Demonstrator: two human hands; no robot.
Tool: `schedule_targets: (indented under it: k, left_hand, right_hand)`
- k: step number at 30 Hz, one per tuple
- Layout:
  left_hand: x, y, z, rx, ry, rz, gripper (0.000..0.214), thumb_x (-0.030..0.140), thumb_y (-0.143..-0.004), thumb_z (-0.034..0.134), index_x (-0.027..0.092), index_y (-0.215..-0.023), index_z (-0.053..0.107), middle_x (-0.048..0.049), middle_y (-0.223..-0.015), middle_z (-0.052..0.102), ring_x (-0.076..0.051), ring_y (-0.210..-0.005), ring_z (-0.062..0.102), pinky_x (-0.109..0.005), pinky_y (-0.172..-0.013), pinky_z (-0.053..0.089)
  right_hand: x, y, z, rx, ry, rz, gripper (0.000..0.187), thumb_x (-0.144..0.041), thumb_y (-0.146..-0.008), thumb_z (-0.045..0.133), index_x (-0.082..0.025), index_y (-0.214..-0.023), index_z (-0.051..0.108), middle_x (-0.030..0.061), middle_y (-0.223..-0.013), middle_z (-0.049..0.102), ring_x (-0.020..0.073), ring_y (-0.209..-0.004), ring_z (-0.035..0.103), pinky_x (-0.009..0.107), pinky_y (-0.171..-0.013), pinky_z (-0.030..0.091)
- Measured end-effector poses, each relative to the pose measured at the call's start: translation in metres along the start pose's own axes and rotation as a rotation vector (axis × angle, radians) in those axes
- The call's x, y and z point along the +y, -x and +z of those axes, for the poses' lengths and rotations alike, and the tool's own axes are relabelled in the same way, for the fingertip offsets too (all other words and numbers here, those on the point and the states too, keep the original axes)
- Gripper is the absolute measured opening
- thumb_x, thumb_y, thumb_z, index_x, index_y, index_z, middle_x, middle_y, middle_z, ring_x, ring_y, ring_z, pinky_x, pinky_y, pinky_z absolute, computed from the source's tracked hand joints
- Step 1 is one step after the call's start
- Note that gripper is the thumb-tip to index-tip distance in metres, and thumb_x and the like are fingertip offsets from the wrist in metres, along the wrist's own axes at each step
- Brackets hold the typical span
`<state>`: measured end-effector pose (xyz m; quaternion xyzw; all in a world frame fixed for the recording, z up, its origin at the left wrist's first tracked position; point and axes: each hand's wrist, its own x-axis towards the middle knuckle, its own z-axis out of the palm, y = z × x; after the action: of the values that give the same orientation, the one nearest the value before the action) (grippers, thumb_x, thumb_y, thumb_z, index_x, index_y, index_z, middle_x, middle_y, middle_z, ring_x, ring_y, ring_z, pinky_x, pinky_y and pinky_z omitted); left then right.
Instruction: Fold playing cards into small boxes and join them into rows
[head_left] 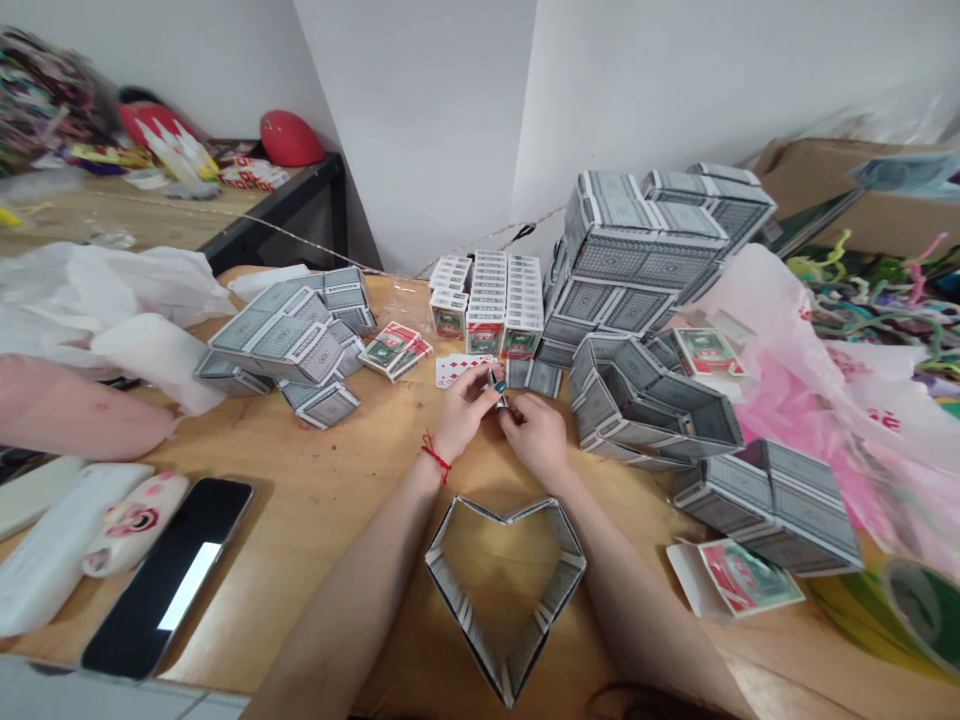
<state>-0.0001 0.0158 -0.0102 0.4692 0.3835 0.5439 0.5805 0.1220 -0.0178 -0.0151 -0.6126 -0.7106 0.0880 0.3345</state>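
My left hand (466, 410), with a red string on its wrist, and my right hand (536, 432) meet at mid-table. Both are closed, pinching a small playing card (493, 378) that shows almost edge-on; its face is hidden. Just behind the fingers lie face-up playing cards (452, 370) with red diamonds and a grey-backed card piece (534, 377). Between my forearms stands a heart-shaped frame (551, 590) made of joined cards. A larger open frame of grey-backed cards (637, 400) is to the right of my right hand.
Card boxes (487, 300) stand in rows at the back. Stacked card structures (645, 250) rise at right, with another (285, 330) at left. A phone (165, 580), a computer mouse (135, 525) and green-yellow tape (892, 610) lie near the front edge. Plastic bags (780, 330) crowd the right.
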Motion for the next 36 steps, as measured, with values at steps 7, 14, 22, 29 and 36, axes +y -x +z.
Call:
schedule_targets:
  k: [7,14,22,29,36]
  left_hand:
    - [0.000,0.001,0.001,0.039,0.031,-0.053,0.031,0.027,-0.066,0.065,0.019,-0.095,0.059,-0.0048,-0.099,0.061,-0.016,-0.092,0.055,-0.027,-0.074,0.046]
    - [0.005,0.000,0.003,0.101,0.259,-0.154,0.030,0.040,-0.070,0.059,0.017,-0.089,0.054,-0.0030,-0.087,0.062,-0.013,-0.078,0.059,-0.023,-0.060,0.046]
    - [0.001,0.001,0.004,0.032,0.144,-0.128,0.024,0.039,-0.078,0.051,0.018,-0.089,0.050,-0.0038,-0.090,0.061,-0.013,-0.083,0.059,-0.027,-0.070,0.047]
    - [0.006,0.004,-0.002,0.080,-0.433,0.310,0.023,0.032,-0.084,0.042,0.018,-0.094,0.058,-0.0061,-0.099,0.060,-0.014,-0.093,0.054,-0.030,-0.086,0.042]
    - [0.003,0.007,-0.005,0.012,-0.549,0.350,0.021,0.030,-0.084,0.044,0.019,-0.095,0.058,-0.0048,-0.094,0.061,-0.013,-0.085,0.055,-0.025,-0.074,0.044]
  right_hand:
    - [0.001,0.002,-0.001,0.001,0.029,-0.052,0.022,-0.025,-0.082,0.043,-0.018,-0.067,0.058,0.0022,-0.066,0.055,0.0122,-0.059,0.049,0.023,-0.055,0.034]
    - [-0.007,0.005,-0.004,0.012,-0.126,-0.145,0.031,-0.025,-0.080,0.045,-0.020,-0.108,0.055,0.0056,-0.096,0.060,0.0123,-0.069,0.057,0.023,-0.062,0.044]
    - [-0.001,0.002,-0.001,0.096,-0.169,-0.077,0.025,-0.025,-0.081,0.045,-0.020,-0.100,0.060,0.0053,-0.086,0.058,0.0139,-0.072,0.056,0.025,-0.064,0.045]
    - [0.004,-0.003,-0.005,0.109,-0.373,-0.011,0.018,-0.027,-0.079,0.049,-0.019,-0.087,0.063,0.0035,-0.078,0.054,0.0129,-0.066,0.051,0.025,-0.060,0.043]
    - [0.011,-0.006,-0.003,0.024,-0.588,0.056,0.017,-0.032,-0.076,0.053,-0.019,-0.077,0.063,0.0037,-0.078,0.053,0.0133,-0.065,0.051,0.025,-0.055,0.042]
